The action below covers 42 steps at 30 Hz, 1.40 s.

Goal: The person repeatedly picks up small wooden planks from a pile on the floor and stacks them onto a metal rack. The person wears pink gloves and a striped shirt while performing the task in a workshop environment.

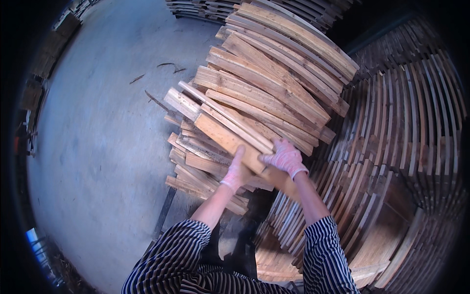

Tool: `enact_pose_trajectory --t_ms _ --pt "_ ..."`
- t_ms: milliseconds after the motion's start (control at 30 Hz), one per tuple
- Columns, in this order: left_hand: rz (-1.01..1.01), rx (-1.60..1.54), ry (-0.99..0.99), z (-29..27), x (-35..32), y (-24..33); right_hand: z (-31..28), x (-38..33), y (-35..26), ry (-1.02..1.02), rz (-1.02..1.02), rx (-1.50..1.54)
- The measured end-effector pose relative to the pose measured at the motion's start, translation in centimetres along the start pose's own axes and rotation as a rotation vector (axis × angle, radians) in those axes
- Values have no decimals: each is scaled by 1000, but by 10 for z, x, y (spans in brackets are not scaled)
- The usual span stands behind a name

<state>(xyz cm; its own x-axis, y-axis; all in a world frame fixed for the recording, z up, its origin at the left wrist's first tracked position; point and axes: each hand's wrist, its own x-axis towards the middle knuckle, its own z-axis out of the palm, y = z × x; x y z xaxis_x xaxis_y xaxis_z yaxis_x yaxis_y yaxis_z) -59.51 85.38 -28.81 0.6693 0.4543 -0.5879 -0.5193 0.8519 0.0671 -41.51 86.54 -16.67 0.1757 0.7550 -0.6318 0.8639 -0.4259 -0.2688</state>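
My left hand (237, 172), in a pink-and-white knit glove, grips the near edge of a wide wooden board (223, 133), its thumb along the top face. My right hand (285, 158), gloved alike, is closed over the board's right part and the ends of narrow wooden strips (235, 120) lying along it. The board slants from upper left to lower right, and its lower right end is blurred. Under and beyond it lies a pile of rough boards (259, 93). My fingers under the board are hidden.
Shorter boards (196, 152) stick out unevenly from the pile's near left side. To the right stand dense rows of stacked boards (387, 117), close to my right forearm. Dark wood scraps (155, 100) lie on the grey floor (103, 147) at left. More stacked wood (205, 9) stands at the far end.
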Motion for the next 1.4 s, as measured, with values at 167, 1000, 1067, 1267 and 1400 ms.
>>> enact_pose_trajectory --t_ms 167,1000,1067,1267,1400 --pt "7 132 189 -36 -101 28 77 -39 -22 -103 -12 547" --pt "383 1125 -348 141 -168 12 -135 -398 -8 517 -329 579" --pt "763 1608 -527 198 -162 -4 -132 -445 17 706 -372 601" --pt "669 1528 -964 406 -162 -139 -186 -521 104 1409 -420 561" --pt "615 1804 -1170 459 -156 -239 -161 -527 199 1173 -662 1657"
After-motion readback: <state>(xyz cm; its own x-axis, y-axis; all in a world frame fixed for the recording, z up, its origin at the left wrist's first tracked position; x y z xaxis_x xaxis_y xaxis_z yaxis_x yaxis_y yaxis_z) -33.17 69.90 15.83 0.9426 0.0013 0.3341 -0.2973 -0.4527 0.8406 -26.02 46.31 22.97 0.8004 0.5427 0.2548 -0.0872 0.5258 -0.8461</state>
